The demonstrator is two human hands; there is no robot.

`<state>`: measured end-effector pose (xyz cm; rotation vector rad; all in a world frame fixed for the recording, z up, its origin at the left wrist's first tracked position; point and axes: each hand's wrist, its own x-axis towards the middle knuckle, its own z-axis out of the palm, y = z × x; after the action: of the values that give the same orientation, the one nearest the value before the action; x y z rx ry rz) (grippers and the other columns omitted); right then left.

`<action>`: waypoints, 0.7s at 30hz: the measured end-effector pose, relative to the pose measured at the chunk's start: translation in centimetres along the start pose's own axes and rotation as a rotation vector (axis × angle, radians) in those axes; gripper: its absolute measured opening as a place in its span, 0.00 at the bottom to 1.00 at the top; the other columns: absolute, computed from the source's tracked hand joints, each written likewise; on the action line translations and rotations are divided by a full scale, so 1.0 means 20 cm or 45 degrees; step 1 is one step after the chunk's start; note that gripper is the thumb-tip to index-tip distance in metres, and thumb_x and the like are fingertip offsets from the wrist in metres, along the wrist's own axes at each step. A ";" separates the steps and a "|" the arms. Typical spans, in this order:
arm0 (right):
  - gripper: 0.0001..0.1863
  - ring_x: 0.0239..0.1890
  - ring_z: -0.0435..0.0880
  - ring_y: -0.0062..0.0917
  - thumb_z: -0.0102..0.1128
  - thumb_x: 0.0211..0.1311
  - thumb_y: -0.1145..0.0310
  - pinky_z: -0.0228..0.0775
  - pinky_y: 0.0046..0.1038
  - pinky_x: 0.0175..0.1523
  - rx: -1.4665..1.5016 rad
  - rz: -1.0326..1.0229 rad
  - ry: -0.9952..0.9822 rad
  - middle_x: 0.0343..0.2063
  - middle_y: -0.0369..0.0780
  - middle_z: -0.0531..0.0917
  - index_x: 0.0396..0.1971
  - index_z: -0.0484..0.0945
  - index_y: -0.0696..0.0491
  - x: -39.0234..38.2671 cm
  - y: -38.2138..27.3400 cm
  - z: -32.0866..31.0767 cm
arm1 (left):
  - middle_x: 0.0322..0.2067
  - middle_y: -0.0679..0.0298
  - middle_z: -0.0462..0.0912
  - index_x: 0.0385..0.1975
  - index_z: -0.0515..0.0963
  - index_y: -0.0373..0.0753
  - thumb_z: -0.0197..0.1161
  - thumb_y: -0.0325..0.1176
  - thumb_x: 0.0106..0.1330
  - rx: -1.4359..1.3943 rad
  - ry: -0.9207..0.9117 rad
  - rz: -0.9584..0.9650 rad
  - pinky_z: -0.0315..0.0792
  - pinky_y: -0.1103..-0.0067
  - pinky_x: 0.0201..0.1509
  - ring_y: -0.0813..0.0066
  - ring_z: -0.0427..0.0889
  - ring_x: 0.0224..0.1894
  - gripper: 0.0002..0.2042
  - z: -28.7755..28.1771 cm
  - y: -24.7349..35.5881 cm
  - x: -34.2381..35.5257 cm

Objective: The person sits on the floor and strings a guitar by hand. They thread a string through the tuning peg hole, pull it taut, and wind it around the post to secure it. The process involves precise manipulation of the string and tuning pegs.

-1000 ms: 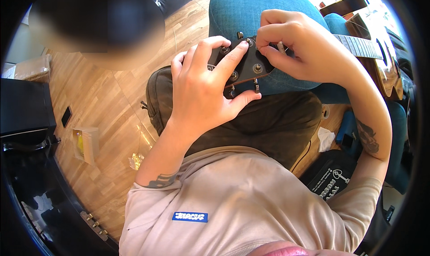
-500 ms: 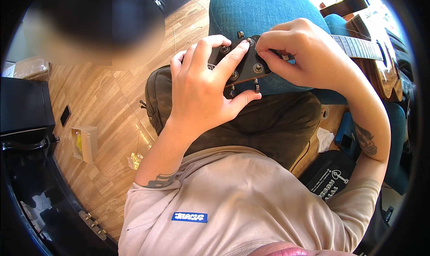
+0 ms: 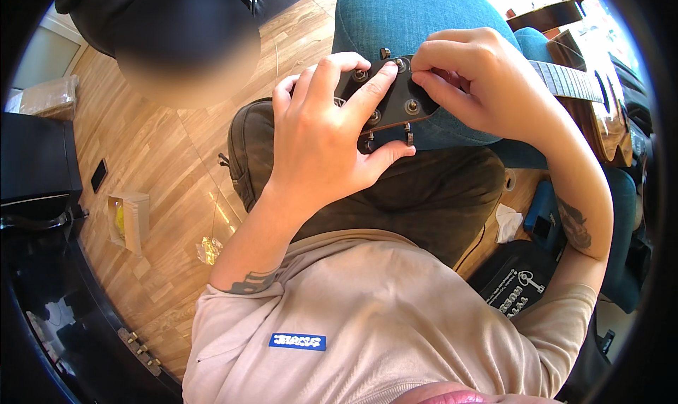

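Observation:
A dark guitar headstock (image 3: 387,95) lies across the edge of a teal fabric seat (image 3: 417,15), above my lap. My left hand (image 3: 318,132) grips it from the left. Its index fingertip presses beside a tuning post (image 3: 401,66), and the thumb reaches along the near edge by a tuning peg (image 3: 409,133). At the neck end of the headstock, my right hand (image 3: 477,86) is closed in a pinch. Whatever lies between those fingertips is too small or hidden to make out. Beyond my right wrist the fretboard (image 3: 568,80) runs to the glossy guitar body (image 3: 607,132).
Another person (image 3: 180,30) is close by at upper left, the head blurred. On the wooden floor are a phone (image 3: 99,176), an open cardboard box (image 3: 134,224) and crumpled yellow packaging (image 3: 209,250). A black case (image 3: 78,319) stands left; a tissue (image 3: 508,224) and black bag (image 3: 515,280) lie right.
Both hands stay almost where they were on the headstock, with the right fingers slightly shifted. The person at upper left has moved a little, and the whole view has shifted slightly.

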<state>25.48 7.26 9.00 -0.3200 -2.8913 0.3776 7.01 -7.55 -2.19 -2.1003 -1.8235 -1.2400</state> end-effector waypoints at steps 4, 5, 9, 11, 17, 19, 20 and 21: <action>0.05 0.27 0.83 0.42 0.69 0.67 0.72 0.76 0.37 0.36 0.082 0.034 -0.051 0.27 0.46 0.83 0.35 0.84 0.58 0.02 0.00 -0.01 | 0.59 0.65 0.79 0.66 0.84 0.51 0.87 0.58 0.44 -0.016 0.005 -0.010 0.67 0.60 0.63 0.61 0.80 0.58 0.44 0.01 -0.01 0.00; 0.05 0.27 0.83 0.42 0.69 0.67 0.72 0.76 0.37 0.36 0.104 0.050 -0.065 0.27 0.46 0.83 0.35 0.84 0.58 0.03 0.00 -0.02 | 0.59 0.65 0.79 0.66 0.84 0.51 0.87 0.59 0.43 -0.021 0.009 -0.014 0.67 0.60 0.63 0.61 0.80 0.58 0.45 0.01 -0.01 -0.01; 0.06 0.25 0.82 0.36 0.68 0.68 0.72 0.75 0.34 0.36 0.161 0.123 -0.076 0.25 0.45 0.83 0.36 0.85 0.59 0.02 -0.01 -0.02 | 0.55 0.60 0.82 0.62 0.86 0.45 0.84 0.49 0.52 -0.172 -0.001 0.002 0.73 0.64 0.61 0.60 0.84 0.54 0.35 -0.03 0.00 0.02; 0.06 0.24 0.81 0.33 0.68 0.69 0.72 0.75 0.33 0.35 0.223 0.179 -0.074 0.24 0.44 0.83 0.36 0.85 0.60 0.02 -0.02 -0.02 | 0.53 0.56 0.83 0.58 0.88 0.40 0.81 0.42 0.58 -0.472 -0.034 -0.019 0.77 0.67 0.59 0.59 0.86 0.51 0.27 -0.06 -0.04 0.04; 0.06 0.22 0.77 0.28 0.67 0.69 0.72 0.72 0.28 0.33 0.230 0.242 -0.128 0.20 0.41 0.80 0.34 0.85 0.60 0.02 -0.03 -0.05 | 0.41 0.58 0.88 0.46 0.91 0.36 0.77 0.27 0.61 -0.427 0.159 -0.196 0.80 0.74 0.48 0.65 0.89 0.42 0.13 0.02 0.00 0.12; 0.06 0.22 0.77 0.28 0.67 0.68 0.73 0.72 0.28 0.33 0.227 0.187 -0.135 0.21 0.41 0.80 0.34 0.84 0.60 0.02 -0.02 -0.05 | 0.39 0.58 0.89 0.44 0.91 0.36 0.77 0.27 0.60 -0.414 0.187 -0.211 0.80 0.74 0.46 0.66 0.89 0.40 0.12 0.04 -0.01 0.13; 0.05 0.22 0.77 0.28 0.67 0.68 0.73 0.72 0.28 0.32 0.226 0.164 -0.138 0.21 0.42 0.79 0.34 0.84 0.60 0.01 -0.01 -0.04 | 0.38 0.58 0.89 0.43 0.91 0.36 0.78 0.28 0.60 -0.426 0.200 -0.218 0.80 0.74 0.46 0.66 0.90 0.40 0.12 0.05 -0.01 0.14; 0.05 0.22 0.77 0.28 0.67 0.68 0.73 0.71 0.28 0.32 0.227 0.152 -0.131 0.21 0.42 0.79 0.34 0.84 0.59 0.01 0.00 -0.04 | 0.37 0.58 0.89 0.42 0.91 0.36 0.78 0.28 0.60 -0.438 0.213 -0.225 0.80 0.74 0.45 0.66 0.90 0.39 0.11 0.06 -0.01 0.15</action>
<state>25.55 7.38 9.82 -0.4558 -2.9180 0.6859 7.23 -4.57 -1.23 -1.9414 -1.8647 -1.8297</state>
